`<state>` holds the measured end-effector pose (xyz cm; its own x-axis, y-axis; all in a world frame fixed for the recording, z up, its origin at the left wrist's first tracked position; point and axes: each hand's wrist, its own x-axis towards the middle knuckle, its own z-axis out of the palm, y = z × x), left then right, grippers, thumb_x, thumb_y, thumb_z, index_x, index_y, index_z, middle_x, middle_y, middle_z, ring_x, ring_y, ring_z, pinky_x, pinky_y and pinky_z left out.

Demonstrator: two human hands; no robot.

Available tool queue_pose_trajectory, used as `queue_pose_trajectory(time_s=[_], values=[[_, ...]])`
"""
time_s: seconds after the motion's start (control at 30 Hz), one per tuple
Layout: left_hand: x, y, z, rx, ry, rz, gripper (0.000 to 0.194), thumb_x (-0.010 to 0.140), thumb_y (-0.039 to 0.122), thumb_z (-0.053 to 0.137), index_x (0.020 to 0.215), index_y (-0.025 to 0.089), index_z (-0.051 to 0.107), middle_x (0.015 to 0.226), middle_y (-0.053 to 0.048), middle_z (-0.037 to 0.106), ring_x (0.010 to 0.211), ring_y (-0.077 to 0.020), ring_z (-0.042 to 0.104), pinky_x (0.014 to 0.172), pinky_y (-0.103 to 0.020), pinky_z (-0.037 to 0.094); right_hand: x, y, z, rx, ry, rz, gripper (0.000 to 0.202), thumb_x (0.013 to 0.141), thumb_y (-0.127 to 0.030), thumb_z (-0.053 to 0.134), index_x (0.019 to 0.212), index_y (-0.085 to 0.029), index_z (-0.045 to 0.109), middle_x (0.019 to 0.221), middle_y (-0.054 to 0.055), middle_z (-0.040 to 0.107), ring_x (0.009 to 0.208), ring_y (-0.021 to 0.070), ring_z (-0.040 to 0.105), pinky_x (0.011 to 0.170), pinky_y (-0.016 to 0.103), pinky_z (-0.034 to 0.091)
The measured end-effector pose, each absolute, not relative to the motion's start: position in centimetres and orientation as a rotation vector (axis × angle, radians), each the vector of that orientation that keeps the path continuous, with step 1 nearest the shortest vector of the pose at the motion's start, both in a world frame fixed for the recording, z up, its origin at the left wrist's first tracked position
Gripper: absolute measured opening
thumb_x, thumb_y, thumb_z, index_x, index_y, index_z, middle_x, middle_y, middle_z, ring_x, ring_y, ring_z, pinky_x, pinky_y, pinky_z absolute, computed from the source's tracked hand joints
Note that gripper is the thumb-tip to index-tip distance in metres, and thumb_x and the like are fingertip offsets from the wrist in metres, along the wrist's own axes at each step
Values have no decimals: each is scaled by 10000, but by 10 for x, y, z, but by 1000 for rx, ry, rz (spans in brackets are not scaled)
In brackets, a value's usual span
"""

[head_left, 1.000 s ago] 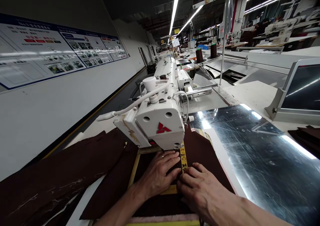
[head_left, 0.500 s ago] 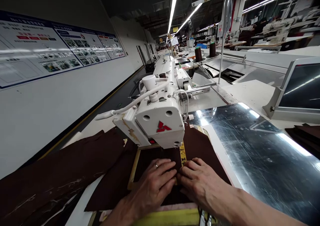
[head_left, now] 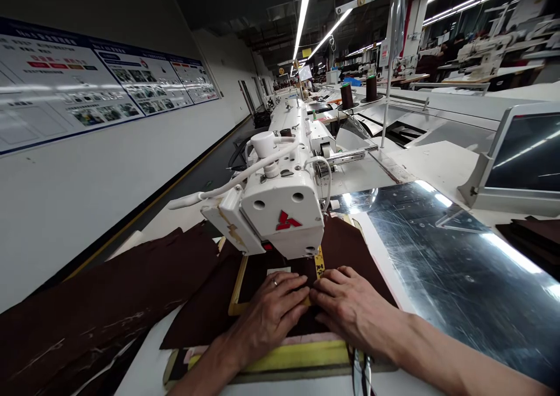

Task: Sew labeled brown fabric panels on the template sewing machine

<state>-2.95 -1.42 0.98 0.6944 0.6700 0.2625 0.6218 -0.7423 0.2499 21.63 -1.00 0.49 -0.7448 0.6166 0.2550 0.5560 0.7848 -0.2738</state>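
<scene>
My left hand (head_left: 273, 305), a ring on one finger, rests with fingers stretched out on the brown fabric (head_left: 199, 314). Beside it, my right hand (head_left: 345, 305) bends its fingers down by a yellow strip with black marks (head_left: 319, 263). From under the right palm, scissors (head_left: 361, 372) stick out toward me, apparently held there; their handles are mostly hidden. A yellowish frame (head_left: 237, 288) lies around part of the fabric, in front of the white sewing machine head (head_left: 282, 215). A small pale rectangle (head_left: 279, 270) shows just beneath the machine head; the needle is hidden.
A shiny metal plate (head_left: 420, 238) covers the table to the right, with a screen (head_left: 527, 151) behind it. More brown fabric (head_left: 100, 297) drapes at the left. Brown pieces (head_left: 531, 241) are stacked at the far right. Two thread cones (head_left: 346, 97) stand further back.
Both hands have moved slightly forward, and the fabric and frame have slid toward the machine. The pale rectangle has come into sight, and more of the yellow front edge and the scissors shows.
</scene>
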Motion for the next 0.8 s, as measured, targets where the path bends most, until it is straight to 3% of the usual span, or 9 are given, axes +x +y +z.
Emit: queue_pose_trajectory(time_s=[0.27, 0.43, 0.8], values=[[-27, 1, 5, 2768, 1086, 510, 306, 1002, 221, 565, 1289, 239, 669, 1337, -89, 666, 1265, -242, 585, 1088, -470, 481, 224, -8, 8, -926, -2603, 302, 261, 995, -274, 559, 1242, -216, 617, 1337, 63, 641, 1234, 243, 547, 1013, 417, 392], [-25, 9, 6, 2766, 1122, 478, 328, 1010, 244, 560, 1324, 247, 653, 1346, -87, 667, 1266, -243, 607, 1080, -452, 482, 230, -14, 15, -964, -2630, 305, 201, 997, -249, 548, 1158, -195, 656, 1223, 89, 681, 1115, 244, 611, 951, 408, 439], [-22, 26, 1, 2705, 1147, 519, 323, 1036, 267, 527, 1337, 240, 639, 1295, -60, 700, 1169, -219, 673, 1044, -393, 526, 231, -15, 4, -958, -2589, 174, 178, 1025, -280, 524, 1121, -203, 652, 1202, 96, 673, 1073, 257, 609, 939, 428, 443]])
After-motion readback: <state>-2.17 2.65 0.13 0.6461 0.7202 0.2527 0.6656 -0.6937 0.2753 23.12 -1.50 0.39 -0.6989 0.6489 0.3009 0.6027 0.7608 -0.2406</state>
